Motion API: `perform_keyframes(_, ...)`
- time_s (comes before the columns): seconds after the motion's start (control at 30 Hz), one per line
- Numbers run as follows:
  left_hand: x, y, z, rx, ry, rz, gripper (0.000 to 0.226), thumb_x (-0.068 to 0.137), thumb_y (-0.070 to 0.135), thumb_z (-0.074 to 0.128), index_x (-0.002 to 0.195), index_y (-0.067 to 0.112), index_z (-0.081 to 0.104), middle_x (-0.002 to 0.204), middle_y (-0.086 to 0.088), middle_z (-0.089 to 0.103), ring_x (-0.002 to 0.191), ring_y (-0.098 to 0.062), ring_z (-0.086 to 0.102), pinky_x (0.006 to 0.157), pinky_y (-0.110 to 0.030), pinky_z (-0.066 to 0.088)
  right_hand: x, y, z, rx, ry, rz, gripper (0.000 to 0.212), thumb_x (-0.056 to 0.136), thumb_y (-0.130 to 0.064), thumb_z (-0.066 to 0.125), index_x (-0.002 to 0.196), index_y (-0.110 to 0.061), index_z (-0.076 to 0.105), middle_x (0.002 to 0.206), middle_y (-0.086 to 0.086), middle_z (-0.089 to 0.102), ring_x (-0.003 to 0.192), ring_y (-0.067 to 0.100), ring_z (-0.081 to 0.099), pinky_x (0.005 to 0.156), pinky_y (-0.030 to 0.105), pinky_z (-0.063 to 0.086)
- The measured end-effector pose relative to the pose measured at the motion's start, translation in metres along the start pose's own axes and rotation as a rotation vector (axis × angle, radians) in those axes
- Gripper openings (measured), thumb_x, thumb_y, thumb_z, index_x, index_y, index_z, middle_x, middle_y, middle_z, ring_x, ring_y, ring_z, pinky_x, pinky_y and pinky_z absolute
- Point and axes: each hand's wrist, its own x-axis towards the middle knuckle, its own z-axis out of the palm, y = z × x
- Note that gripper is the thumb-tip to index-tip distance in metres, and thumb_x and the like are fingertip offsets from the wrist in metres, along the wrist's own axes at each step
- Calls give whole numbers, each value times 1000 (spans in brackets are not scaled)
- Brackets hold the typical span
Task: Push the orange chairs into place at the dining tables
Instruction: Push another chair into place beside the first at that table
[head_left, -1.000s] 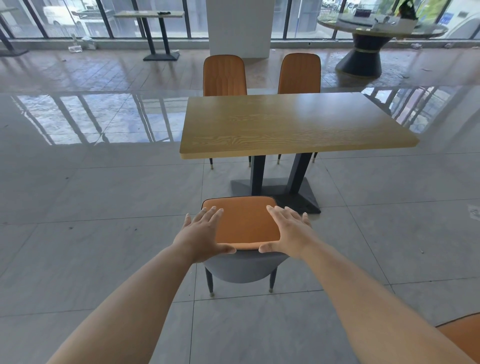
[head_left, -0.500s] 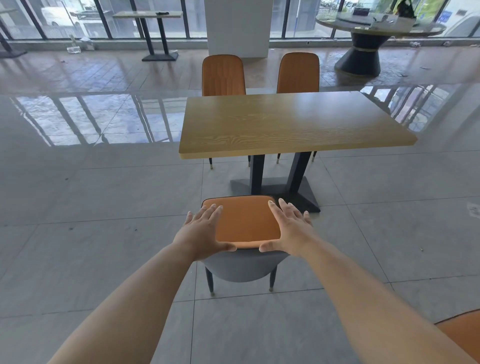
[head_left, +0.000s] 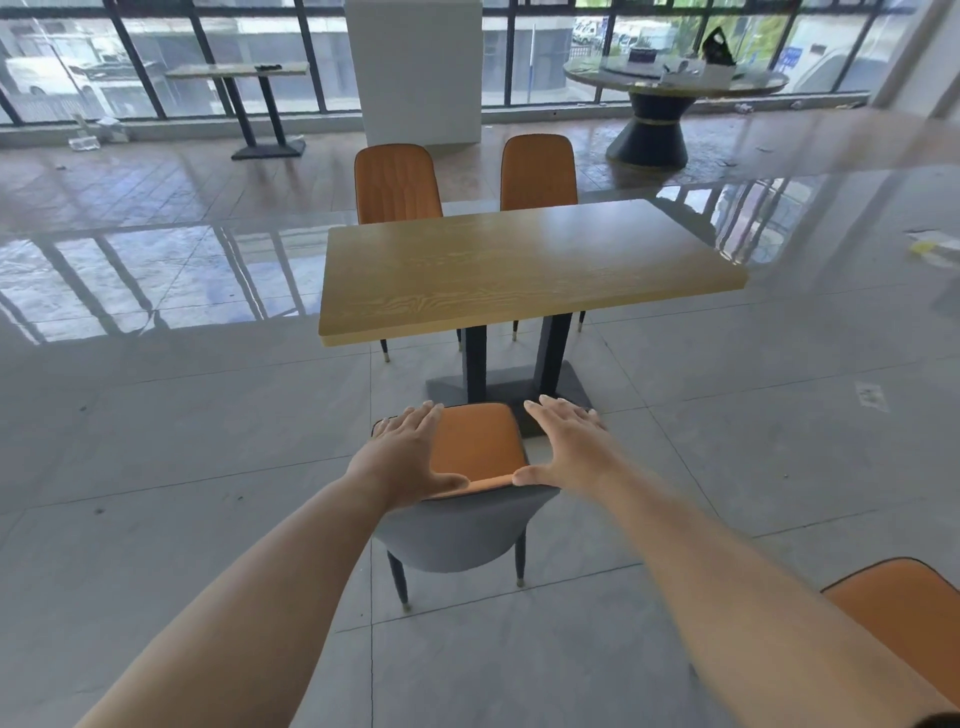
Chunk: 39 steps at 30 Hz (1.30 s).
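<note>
An orange chair (head_left: 475, 447) with a grey back shell stands just short of the near edge of the wooden dining table (head_left: 519, 265), facing it. My left hand (head_left: 410, 452) rests on the left end of the backrest top and my right hand (head_left: 563, 447) on the right end. On both hands the fingers are straight and point forward, and the thumbs lie along the top rim. Two more orange chairs (head_left: 397, 184) (head_left: 537, 171) stand tucked in at the table's far side.
The table's black base (head_left: 566, 382) sits on the floor just ahead of the chair. Another orange chair (head_left: 904, 618) shows at the bottom right. A white pillar (head_left: 415, 73), a narrow table (head_left: 239, 73) and a round table (head_left: 670, 83) stand by the windows.
The chair has slid a little closer to the table's near edge with both hands still on its backrest. My view has shifted, so the table sits further left in frame.
</note>
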Motion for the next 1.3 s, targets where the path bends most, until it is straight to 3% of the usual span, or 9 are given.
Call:
perform_keyframes(0.13,-1,44,-5,12,-20,80,107,76,67,65,154,19,9,162,0,14,148,-22,14,117,-41,20,-44,24,-21,32,23,56,96,78,-58,68,152,-23,19,161,2,18,148,23,14,119,51,16)
perform_keyframes(0.33,8,139,-2,28,-43,287,104,80,64,63,155,18,8,162,0,11,149,-20,9,119,-40,11,-128,93,-49,39,81,190,93,79,-59,66,152,-23,19,160,2,20,147,22,18,118,45,16)
perform_keyframes(0.7,-31,401,75,58,-123,663,109,77,69,61,155,18,6,163,0,9,149,-19,7,121,-38,6,-394,252,-77,77,153,596,92,81,-61,62,153,-25,16,161,0,15,147,22,14,120,48,8)
perform_keyframes(1.0,-131,602,146,56,-203,823,106,79,67,60,155,17,5,163,0,9,149,-18,6,121,-39,5,-609,356,-87,42,125,778,96,78,-62,65,152,-22,20,160,2,20,147,21,16,117,52,14)
perform_keyframes(1.3,-130,714,181,98,-220,885,104,81,66,60,155,17,5,162,-1,10,149,-18,6,121,-38,5,-688,439,-93,27,185,846,96,76,-58,70,151,-19,24,159,4,23,145,21,20,115,50,21)
